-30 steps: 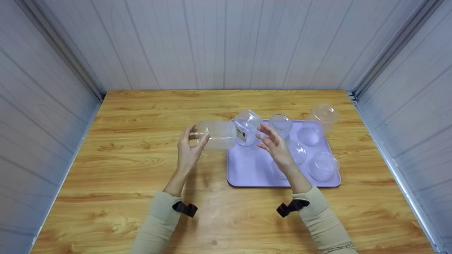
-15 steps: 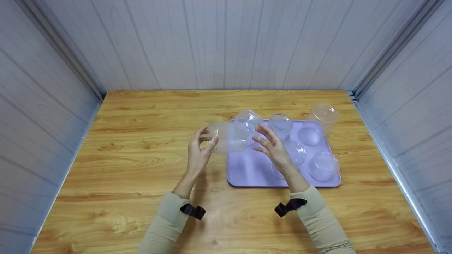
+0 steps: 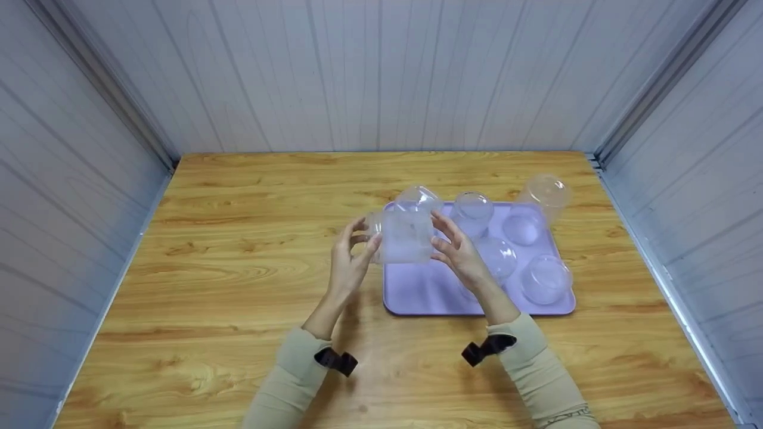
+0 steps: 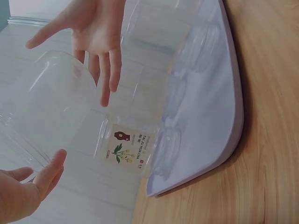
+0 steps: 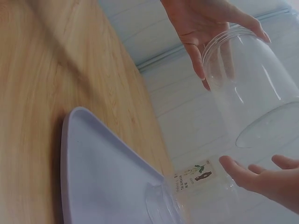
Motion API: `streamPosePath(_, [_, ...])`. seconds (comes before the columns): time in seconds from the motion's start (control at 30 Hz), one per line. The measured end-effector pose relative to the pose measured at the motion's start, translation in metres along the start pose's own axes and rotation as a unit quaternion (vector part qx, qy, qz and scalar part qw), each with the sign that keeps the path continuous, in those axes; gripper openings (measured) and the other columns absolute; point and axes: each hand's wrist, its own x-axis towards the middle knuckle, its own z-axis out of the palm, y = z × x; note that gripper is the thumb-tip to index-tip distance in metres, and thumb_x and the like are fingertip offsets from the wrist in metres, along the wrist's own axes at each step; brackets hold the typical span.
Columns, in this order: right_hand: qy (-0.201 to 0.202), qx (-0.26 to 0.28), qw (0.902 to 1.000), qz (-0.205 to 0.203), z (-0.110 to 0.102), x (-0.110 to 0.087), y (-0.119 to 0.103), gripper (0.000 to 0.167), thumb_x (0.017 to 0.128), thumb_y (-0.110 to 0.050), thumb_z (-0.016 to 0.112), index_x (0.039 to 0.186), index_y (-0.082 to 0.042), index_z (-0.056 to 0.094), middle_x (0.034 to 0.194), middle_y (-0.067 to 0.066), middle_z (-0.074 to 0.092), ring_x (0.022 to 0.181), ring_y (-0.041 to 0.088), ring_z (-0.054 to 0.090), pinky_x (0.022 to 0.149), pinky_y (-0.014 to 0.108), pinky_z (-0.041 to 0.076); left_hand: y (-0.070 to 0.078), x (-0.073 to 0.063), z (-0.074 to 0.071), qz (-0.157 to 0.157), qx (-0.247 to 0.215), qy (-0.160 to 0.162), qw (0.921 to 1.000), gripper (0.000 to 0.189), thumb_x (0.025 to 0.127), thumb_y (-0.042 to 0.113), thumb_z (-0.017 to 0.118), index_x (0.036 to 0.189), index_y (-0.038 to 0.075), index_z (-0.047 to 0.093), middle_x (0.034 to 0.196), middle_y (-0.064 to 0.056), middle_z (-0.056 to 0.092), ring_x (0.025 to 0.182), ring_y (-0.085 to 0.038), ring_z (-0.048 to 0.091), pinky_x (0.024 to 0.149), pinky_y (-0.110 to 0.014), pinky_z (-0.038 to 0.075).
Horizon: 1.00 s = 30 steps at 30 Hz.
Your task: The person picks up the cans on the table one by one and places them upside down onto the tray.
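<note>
In the head view my left hand (image 3: pixel 350 256) grips a clear plastic jar (image 3: pixel 407 237) around its threaded neck. The jar lies sideways in the air over the left part of a purple tray (image 3: pixel 411 301), its base turned right. My right hand (image 3: pixel 462 253) has its fingers spread and slightly bent, with the fingertips right at the jar's base. From the right wrist, the ridged neck of the jar (image 5: pixel 252 84) shows within the left hand's fingers (image 5: pixel 224 60). Behind it on the tray stands another clear jar (image 4: pixel 125 147) with a printed paper label, mouth down.
Several more clear jars stand on the tray, among them one at the front right (image 3: pixel 546 280) and one at the back (image 3: pixel 474 208). A jar (image 3: pixel 547 193) rises at the tray's back right corner. Panelled walls (image 3: pixel 381 77) enclose the wooden table (image 3: pixel 238 250).
My left hand has carried the jar rightward over the tray, until its base meets my right fingertips in the head view. My right hand has shifted only slightly.
</note>
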Motion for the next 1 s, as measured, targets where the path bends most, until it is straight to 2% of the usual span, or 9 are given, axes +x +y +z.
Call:
streamPosePath(0.23, [-0.009,0.013,0.9998,0.011,0.003,0.0,0.001,0.096,0.072,-0.038,0.071,0.142,-0.006,0.012,0.144,0.021,0.006,0.123,0.046,0.02,0.096,0.061,0.02,-0.001,-0.001,0.003,-0.003,-0.022,-0.014,0.9997,0.047,0.083,0.01,0.057,0.123,-0.009,0.042,0.11,-0.021,0.047,0.093,-0.031,0.053,0.067,-0.032,0.051])
streamPosePath(0.43, [-0.018,0.019,0.9996,0.01,0.005,-0.001,0.001,0.094,0.074,-0.031,0.071,0.141,-0.004,0.01,0.143,0.023,0.006,0.122,0.046,0.019,0.096,0.061,0.018,-0.003,-0.002,0.006,-0.001,-0.037,-0.026,0.999,0.046,0.084,0.008,0.056,0.124,-0.009,0.041,0.11,-0.022,0.046,0.094,-0.034,0.052,0.069,-0.033,0.051])
streamPosePath(0.5, [-0.013,0.019,0.9997,0.006,0.005,-0.001,0.001,0.088,0.077,-0.025,0.069,0.141,-0.003,0.012,0.142,0.024,0.009,0.121,0.046,0.021,0.096,0.06,0.02,-0.003,-0.002,0.007,-0.003,-0.045,-0.027,0.9986,0.045,0.084,0.007,0.055,0.123,-0.009,0.041,0.11,-0.022,0.046,0.095,-0.035,0.052,0.07,-0.036,0.051])
streamPosePath(0.67, [0.004,0.004,0.9999,-0.01,0.007,-0.003,0.0,0.07,0.081,-0.013,0.061,0.139,-0.004,0.021,0.138,0.021,0.021,0.117,0.04,0.035,0.091,0.051,0.036,-0.004,-0.002,0.007,-0.004,-0.058,-0.042,0.9974,0.045,0.085,0.007,0.053,0.125,-0.009,0.039,0.113,-0.022,0.045,0.099,-0.034,0.052,0.074,-0.037,0.05])
streamPosePath(0.73, [0.008,-0.007,0.9998,-0.019,0.007,-0.003,-0.001,0.07,0.081,-0.015,0.062,0.138,-0.005,0.024,0.136,0.02,0.026,0.115,0.038,0.038,0.088,0.046,0.041,-0.004,-0.002,0.007,-0.006,-0.063,-0.052,0.9966,0.045,0.086,0.008,0.052,0.126,-0.009,0.038,0.114,-0.022,0.044,0.1,-0.034,0.051,0.077,-0.036,0.049])
streamPosePath(0.9, [0.016,-0.047,0.9976,-0.049,0.008,-0.003,0.0,0.075,0.076,-0.025,0.068,0.136,-0.004,0.028,0.132,0.02,0.031,0.113,0.038,0.041,0.086,0.039,0.043,-0.007,-0.002,0.007,-0.01,-0.082,-0.063,0.9946,0.045,0.087,0.006,0.05,0.127,-0.009,0.036,0.116,-0.023,0.042,0.101,-0.034,0.05,0.08,-0.038,0.048])
streamPosePath(0.93, [0.01,-0.043,0.9972,-0.06,-0.002,0.003,0.012,0.075,0.076,-0.027,0.068,0.136,-0.005,0.029,0.131,0.019,0.033,0.112,0.037,0.042,0.086,0.038,0.044,-0.008,-0.002,0.007,-0.008,-0.084,-0.065,0.9943,0.045,0.087,0.006,0.05,0.127,-0.01,0.036,0.116,-0.023,0.042,0.101,-0.034,0.05,0.08,-0.038,0.048])
streamPosePath(1.0, [0.014,-0.05,0.996,-0.073,-0.002,0.003,0.013,0.072,0.076,-0.027,0.068,0.135,-0.006,0.031,0.13,0.016,0.035,0.11,0.033,0.045,0.085,0.035,0.044,-0.014,-0.001,0.007,-0.007,-0.092,-0.068,0.9934,0.045,0.087,0.005,0.05,0.128,-0.008,0.036,0.118,-0.023,0.042,0.103,-0.033,0.05,0.081,-0.038,0.047])
